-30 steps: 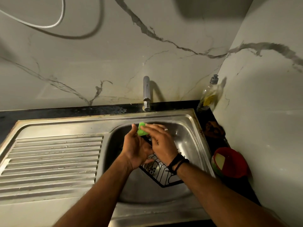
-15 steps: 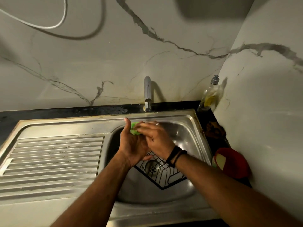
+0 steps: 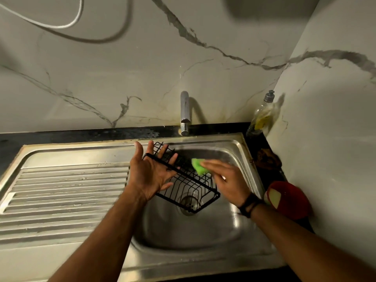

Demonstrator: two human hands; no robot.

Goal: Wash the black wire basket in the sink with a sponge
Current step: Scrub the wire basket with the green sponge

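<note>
Now one basket (image 3: pixel 184 181) leans on the spread left hand (image 3: pixel 151 176); the right hand's (image 3: pixel 227 180) grip pinches one sponge (image 3: pixel 198 166).

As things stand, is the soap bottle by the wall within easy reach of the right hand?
Probably yes: the right hand holds the green sponge, and nothing stands between it and the soap bottle.

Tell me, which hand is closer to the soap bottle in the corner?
Right. The right hand, pressing the green sponge on the black wire basket, is over the sink bowl's right part, nearer the soap bottle. The left hand props the basket farther left.
</note>
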